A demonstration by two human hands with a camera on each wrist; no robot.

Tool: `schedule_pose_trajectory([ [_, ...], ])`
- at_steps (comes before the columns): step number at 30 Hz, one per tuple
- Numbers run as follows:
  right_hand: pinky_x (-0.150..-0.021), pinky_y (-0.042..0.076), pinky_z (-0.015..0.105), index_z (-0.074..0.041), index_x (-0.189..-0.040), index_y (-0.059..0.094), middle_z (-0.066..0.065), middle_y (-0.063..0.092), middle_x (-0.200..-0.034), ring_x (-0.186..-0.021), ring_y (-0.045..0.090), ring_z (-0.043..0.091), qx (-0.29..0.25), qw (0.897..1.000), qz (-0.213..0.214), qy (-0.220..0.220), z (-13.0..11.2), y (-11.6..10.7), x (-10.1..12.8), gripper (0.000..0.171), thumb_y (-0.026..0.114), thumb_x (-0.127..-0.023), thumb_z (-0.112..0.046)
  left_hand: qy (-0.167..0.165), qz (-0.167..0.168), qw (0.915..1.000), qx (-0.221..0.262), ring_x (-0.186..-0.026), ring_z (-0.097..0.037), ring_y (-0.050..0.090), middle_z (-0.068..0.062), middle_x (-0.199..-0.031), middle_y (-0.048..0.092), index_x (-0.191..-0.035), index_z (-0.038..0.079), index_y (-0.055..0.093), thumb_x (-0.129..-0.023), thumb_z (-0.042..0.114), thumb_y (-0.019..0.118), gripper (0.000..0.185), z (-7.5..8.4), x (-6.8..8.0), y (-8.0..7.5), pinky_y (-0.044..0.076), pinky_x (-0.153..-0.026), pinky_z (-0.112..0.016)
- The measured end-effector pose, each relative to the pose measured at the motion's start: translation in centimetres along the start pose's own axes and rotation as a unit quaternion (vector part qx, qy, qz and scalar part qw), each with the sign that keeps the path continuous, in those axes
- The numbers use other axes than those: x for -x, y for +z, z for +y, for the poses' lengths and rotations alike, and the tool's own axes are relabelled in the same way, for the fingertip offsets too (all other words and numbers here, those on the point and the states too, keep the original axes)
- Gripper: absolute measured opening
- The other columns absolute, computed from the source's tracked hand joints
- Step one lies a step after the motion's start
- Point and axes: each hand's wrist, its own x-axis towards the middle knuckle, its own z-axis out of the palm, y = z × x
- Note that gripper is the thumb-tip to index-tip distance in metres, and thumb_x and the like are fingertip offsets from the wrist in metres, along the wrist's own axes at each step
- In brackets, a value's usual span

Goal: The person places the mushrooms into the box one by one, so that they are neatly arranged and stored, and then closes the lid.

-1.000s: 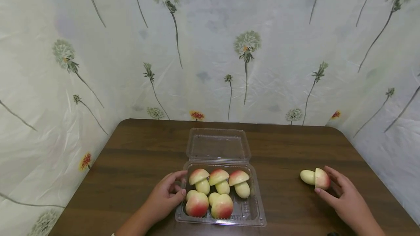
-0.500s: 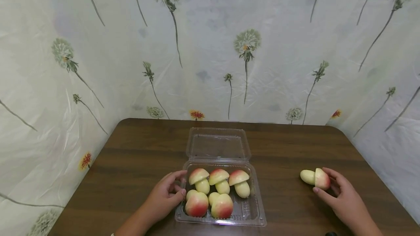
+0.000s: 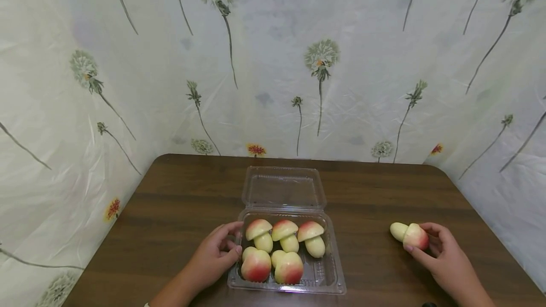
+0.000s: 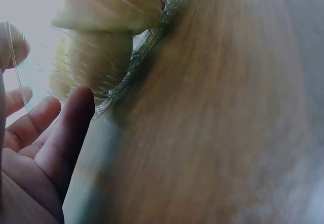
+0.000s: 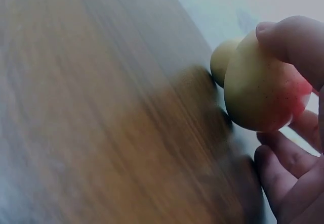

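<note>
On the right of the table, my right hand (image 3: 448, 255) pinches the red-and-cream cap of a toy mushroom (image 3: 414, 237). Its pale stem points left and away, and in the right wrist view thumb and fingers lie on either side of the cap (image 5: 260, 85). My left hand (image 3: 215, 252) holds the left side of a clear plastic container (image 3: 337, 271), thumb and forefinger at its rim. Several like mushrooms (image 3: 285, 231) lie inside in two rows. The near row's right end shows bare plastic. Through the clear wall, the left wrist view shows one mushroom (image 4: 101, 52) close to the thumb.
The container's hinged lid (image 3: 283, 188) lies open toward the back of the dark wooden table (image 3: 192, 188). A curtain with dandelion print (image 3: 273, 60) hangs behind and along both sides. A small black object (image 3: 429, 304) shows at the bottom edge.
My right hand has closed its thumb and fingers on the mushroom's cap, and the mushroom has turned slightly, its cap toward me. The left hand and container have stayed put.
</note>
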Motion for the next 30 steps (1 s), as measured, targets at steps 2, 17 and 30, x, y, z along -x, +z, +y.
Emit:
schedule_pose_trajectory([
  [2, -0.082, 0.041, -0.004, 0.006, -0.141, 0.039, 0.026, 0.047, -0.141, -0.106, 0.038, -0.029, 0.000, 1.000, 0.004, -0.002, -0.10, 0.02, -0.04, 0.071, 0.082, -0.093, -0.024, 0.000, 0.001, 1.0000, -0.003, -0.092, -0.012, 0.067, -0.017, -0.127, 0.053, -0.148, 0.007, 0.054, -0.098, 0.009, 0.070, 0.052, -0.02, -0.04, 0.01, 0.058, -0.072, -0.022],
  [17, -0.076, 0.046, 0.001, 0.008, -0.146, 0.048, 0.029, 0.051, -0.139, -0.103, 0.044, -0.027, 0.021, 0.999, -0.007, -0.026, -0.50, -0.06, -0.23, 0.072, 0.084, -0.091, -0.023, -0.007, 0.001, 1.0000, -0.004, -0.091, -0.013, 0.067, -0.018, -0.128, 0.054, -0.148, 0.007, 0.054, -0.099, 0.010, 0.070, 0.053, 0.08, -0.08, -0.01, 0.059, -0.073, -0.023],
  [30, -0.077, 0.049, 0.003, 0.005, -0.145, 0.047, 0.028, 0.049, -0.140, -0.103, 0.045, -0.025, 0.010, 1.000, -0.018, -0.012, -0.97, 0.51, -0.11, 0.071, 0.083, -0.092, -0.026, 0.009, 0.004, 0.9999, -0.013, -0.089, -0.011, 0.066, -0.018, -0.127, 0.055, -0.148, 0.007, 0.054, -0.098, 0.010, 0.071, 0.053, -0.13, -0.07, 0.04, 0.059, -0.072, -0.022],
])
